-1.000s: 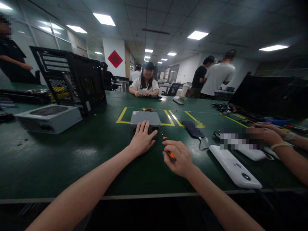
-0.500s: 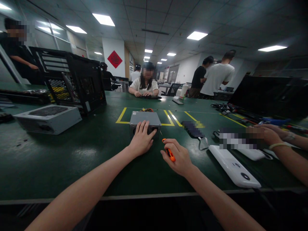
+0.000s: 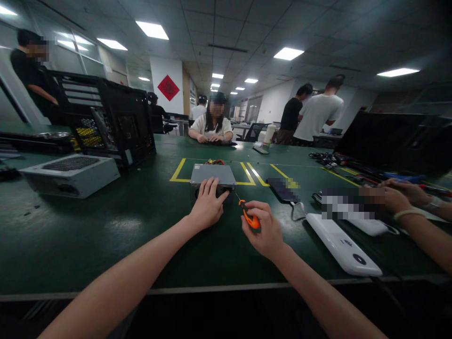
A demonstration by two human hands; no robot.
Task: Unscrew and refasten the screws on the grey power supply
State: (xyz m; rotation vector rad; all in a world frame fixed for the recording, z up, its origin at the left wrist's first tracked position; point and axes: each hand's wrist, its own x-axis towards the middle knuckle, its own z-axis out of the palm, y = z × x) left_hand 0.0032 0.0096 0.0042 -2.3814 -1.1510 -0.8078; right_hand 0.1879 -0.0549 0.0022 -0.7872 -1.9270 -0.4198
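A grey metal computer power supply (image 3: 213, 173) sits on the green table before me, coloured cables bunched behind it. My left hand (image 3: 208, 202) grips its near side, fingers over the front top edge and thumb out toward the right corner, covering part of the front face. To the right, my right hand (image 3: 264, 228) is closed around the orange and black handle of a screwdriver (image 3: 251, 219). Its thin shaft points up and left to the power supply's right front corner; whether the tip sits in a screw is too small to tell.
A second power supply (image 3: 72, 174) and an open black computer case (image 3: 113, 122) stand left. On the right lie a phone (image 3: 282, 189), a white rounded device (image 3: 342, 245) and cables (image 3: 326, 159); another person's hands (image 3: 395, 200) work there. Someone sits opposite (image 3: 212, 125).
My right hand has shifted slightly right and turned the screwdriver handle, exposing more of it. My left hand and the power supply have stayed put. The person at far left has moved right.
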